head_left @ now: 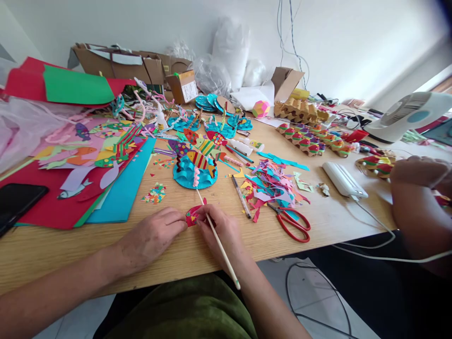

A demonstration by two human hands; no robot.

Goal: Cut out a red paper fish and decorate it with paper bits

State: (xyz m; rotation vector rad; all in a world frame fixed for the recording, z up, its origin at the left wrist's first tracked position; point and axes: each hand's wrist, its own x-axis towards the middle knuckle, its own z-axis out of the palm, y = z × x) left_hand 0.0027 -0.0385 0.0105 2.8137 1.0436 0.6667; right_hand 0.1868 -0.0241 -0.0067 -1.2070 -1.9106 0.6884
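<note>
Here's the worktop [42,256], stretching wide, its near edge rising toward the right. Bare wood runs along the near left; another strip lies between the right hand [221,230] and the scissors [296,226], with more beyond them, toward the white power bank [342,179]. Big red sheets [42,202] crowd the left, a cardboard box [120,68] sits along the far side, and the white fan [406,115] stands far right. Over on the near right, another person's arm [409,207] reaches across the edge, and a white cable [374,216] loops over that edge too.

Into the middle now: the paper scraps [271,183] pile up right of centre, the scissors just on their near side, handles pointing near right. The blue fish stand [176,176] is straight ahead of the hands, blocking the way to the far side. On the far left of the spread, a black phone [21,202] lies on the red sheets.

And the hands: close together, near centre, with the small red paper piece [192,216] between them on the wood. The left hand [150,238] has its fingertips at the left side; whether it pinches, I can't tell. The right hand is closed around a pale stick [222,249], fingertips on the paper's right side. A pen [241,197] slants beside the scraps, and tiny paper bits [154,193] lie left of the stand.
</note>
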